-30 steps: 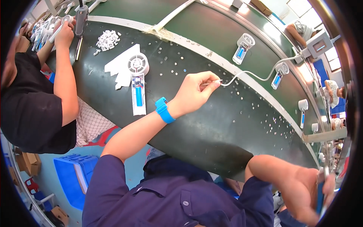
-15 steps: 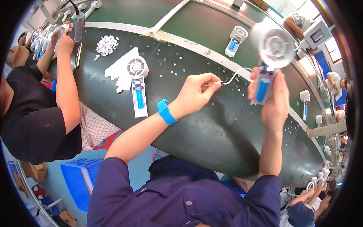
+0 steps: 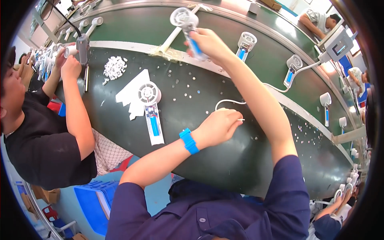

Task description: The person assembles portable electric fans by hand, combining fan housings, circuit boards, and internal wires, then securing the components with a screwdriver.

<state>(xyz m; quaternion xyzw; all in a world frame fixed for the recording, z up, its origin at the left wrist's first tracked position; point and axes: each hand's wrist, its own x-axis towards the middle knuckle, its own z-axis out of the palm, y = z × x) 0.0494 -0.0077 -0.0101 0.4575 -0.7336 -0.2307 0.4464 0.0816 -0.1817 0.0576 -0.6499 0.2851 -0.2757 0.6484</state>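
My right hand (image 3: 210,45) is stretched far forward over the conveyor, closed around a white handheld fan (image 3: 185,19). Its handle is uncovered, showing a blue cylindrical battery, and the fan is blurred by motion. Nearer, above the dark table, my left hand (image 3: 219,127) pinches the end of a thin white cable (image 3: 233,101). A short tip sticks out past its fingertips. The cable passes beneath my right forearm. Another open-handled fan (image 3: 149,94) lies left of my left hand, partly on white card pieces (image 3: 132,90).
Several open fans lie on the green conveyor, including one fan (image 3: 247,40) beyond my right forearm. A white meter (image 3: 338,46) on a stand is at far right. White small parts (image 3: 115,67) are piled at left, beside a co-worker (image 3: 48,140) and a hanging grey tool (image 3: 82,48).
My right hand has carried the fan away and leftward, over the conveyor. My left hand has come slightly nearer, still pinching the cable. The view has shifted a little.
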